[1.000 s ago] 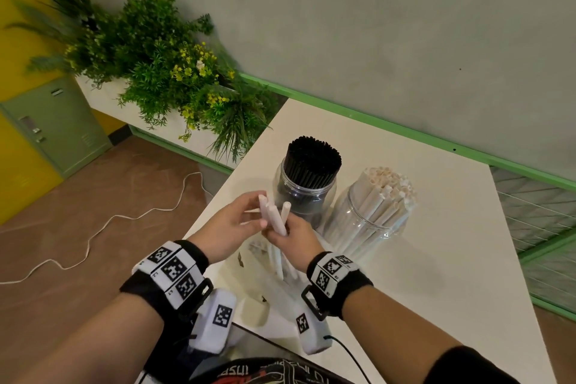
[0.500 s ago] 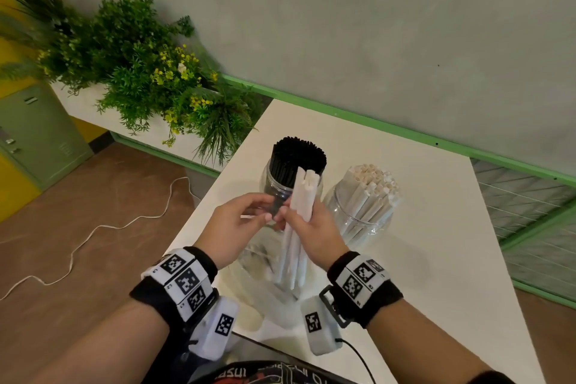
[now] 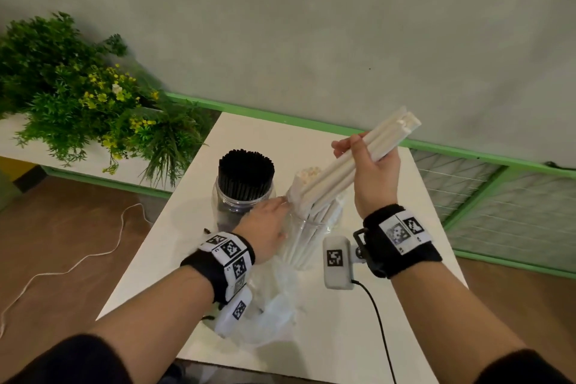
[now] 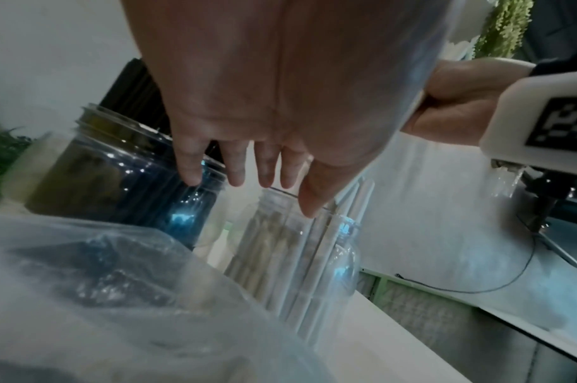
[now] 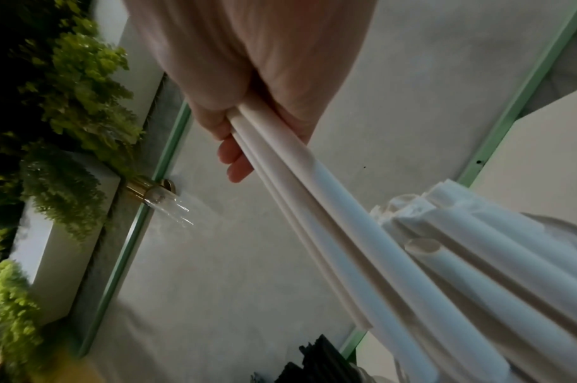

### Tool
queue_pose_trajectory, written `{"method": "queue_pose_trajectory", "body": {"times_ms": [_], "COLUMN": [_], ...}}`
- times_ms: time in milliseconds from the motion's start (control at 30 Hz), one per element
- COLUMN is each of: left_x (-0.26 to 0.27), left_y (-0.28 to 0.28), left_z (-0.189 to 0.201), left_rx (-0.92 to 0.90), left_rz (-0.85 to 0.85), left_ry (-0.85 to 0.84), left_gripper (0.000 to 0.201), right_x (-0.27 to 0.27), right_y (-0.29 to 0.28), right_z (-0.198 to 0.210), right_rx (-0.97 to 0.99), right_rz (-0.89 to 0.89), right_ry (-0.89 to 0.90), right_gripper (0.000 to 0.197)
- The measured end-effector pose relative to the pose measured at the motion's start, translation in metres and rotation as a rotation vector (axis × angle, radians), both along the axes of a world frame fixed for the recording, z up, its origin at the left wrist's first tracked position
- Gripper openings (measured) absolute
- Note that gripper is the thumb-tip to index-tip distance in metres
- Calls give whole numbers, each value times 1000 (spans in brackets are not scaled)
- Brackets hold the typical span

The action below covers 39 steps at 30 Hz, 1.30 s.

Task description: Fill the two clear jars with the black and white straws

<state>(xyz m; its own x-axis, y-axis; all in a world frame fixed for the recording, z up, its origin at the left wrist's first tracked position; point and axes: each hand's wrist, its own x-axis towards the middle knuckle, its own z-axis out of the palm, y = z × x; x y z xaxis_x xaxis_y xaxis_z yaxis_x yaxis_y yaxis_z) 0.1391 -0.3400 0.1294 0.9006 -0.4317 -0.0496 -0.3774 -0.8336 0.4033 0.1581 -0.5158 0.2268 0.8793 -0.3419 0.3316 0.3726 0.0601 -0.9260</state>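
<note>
Two clear jars stand on the white table (image 3: 358, 321). The left jar (image 3: 243, 199) is packed with black straws (image 3: 246, 171). The right jar (image 3: 311, 240) holds many white straws. My right hand (image 3: 352, 146) grips a bundle of white straws (image 3: 339, 171), tilted up to the right, with its lower ends at that jar's mouth. In the right wrist view the bundle (image 5: 313, 220) runs from my right hand (image 5: 234, 155) down among the jar's straws (image 5: 493, 259). My left hand (image 3: 282, 201) is open, its straight fingers (image 4: 313, 197) against the white-straw jar (image 4: 297, 259) near its rim.
A crumpled clear plastic bag (image 3: 274, 315) lies on the table just in front of the jars. Green plants (image 3: 93, 103) fill a planter to the left. A white cable (image 3: 78, 262) trails over the brown floor. A green-framed mesh panel (image 3: 498, 212) stands at the right.
My right hand has carried the bundle up and to the right and tilted it into the white-straw jar's mouth. My left hand has let go of the straws and moved onto the jar.
</note>
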Motion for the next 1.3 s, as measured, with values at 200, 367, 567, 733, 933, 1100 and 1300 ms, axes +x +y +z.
{"method": "queue_pose_trajectory", "body": {"times_ms": [200,367,567,733,933,1100,1300], "left_x": [0,1,7,5,26,43,52], "left_y": [-4,-2,4,5,-10,-27,-32], "left_z": [-2,0,-2,6,7,17,14], "left_rx": [190,218,129,-308,-563,-707,-749], "left_rz": [21,-7,-54,52,261,219,141], "left_ry": [-68,-85,10,194,475,572,482], "left_gripper": [65,66,65,63,96,110,75], "right_x": [3,8,8,-5,15,18,23], "right_y": [2,0,-23,-51,-48,-37,-22], "right_z": [-12,-45,-72,-92,-114,-111,-117], "right_rx": [-134,-324,-819,-700,-764,-556,-399], "right_rz": [23,58,97,216,340,356,297], "right_ry": [73,230,331,464,656,459,263], "right_gripper": [16,11,76,117,138,79,81]}}
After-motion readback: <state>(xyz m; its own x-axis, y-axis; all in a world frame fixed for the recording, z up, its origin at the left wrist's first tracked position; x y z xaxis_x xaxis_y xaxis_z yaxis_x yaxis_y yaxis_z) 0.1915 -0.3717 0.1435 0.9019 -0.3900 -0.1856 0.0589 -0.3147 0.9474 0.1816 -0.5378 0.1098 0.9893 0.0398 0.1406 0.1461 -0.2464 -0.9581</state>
